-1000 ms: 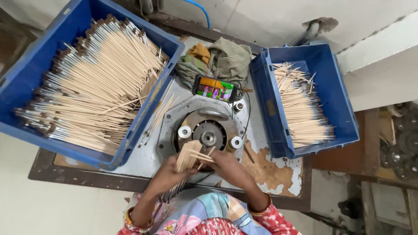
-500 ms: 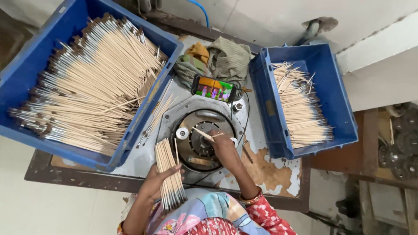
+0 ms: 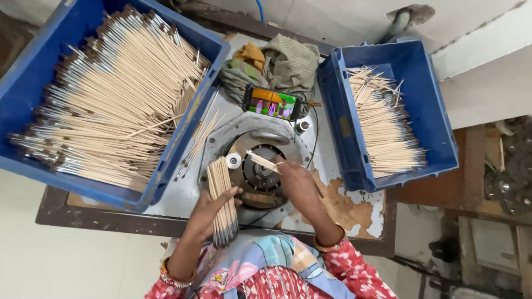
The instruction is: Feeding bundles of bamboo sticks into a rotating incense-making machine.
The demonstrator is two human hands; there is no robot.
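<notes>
My left hand (image 3: 208, 209) grips a bundle of thin wooden sticks with dark tips (image 3: 221, 196), held upright-ish beside the round metal machine head (image 3: 260, 166). My right hand (image 3: 293, 180) pinches a single stick (image 3: 260, 160) and holds it over the dark centre of that machine. A big blue crate (image 3: 33, 72) at the left is packed with many such sticks. A smaller blue crate (image 3: 426, 94) at the right holds a thinner pile of sticks (image 3: 382, 127).
A phone with a lit colourful screen (image 3: 271, 103) lies behind the machine, next to crumpled cloths (image 3: 282, 63). A few loose sticks (image 3: 197, 141) lie on the worn metal table (image 3: 349, 210). Shelving shows at the far right.
My hands have drawn apart: the left took the bundle down to the left, while the right pulled one stick out and moved it over the machine's centre.
</notes>
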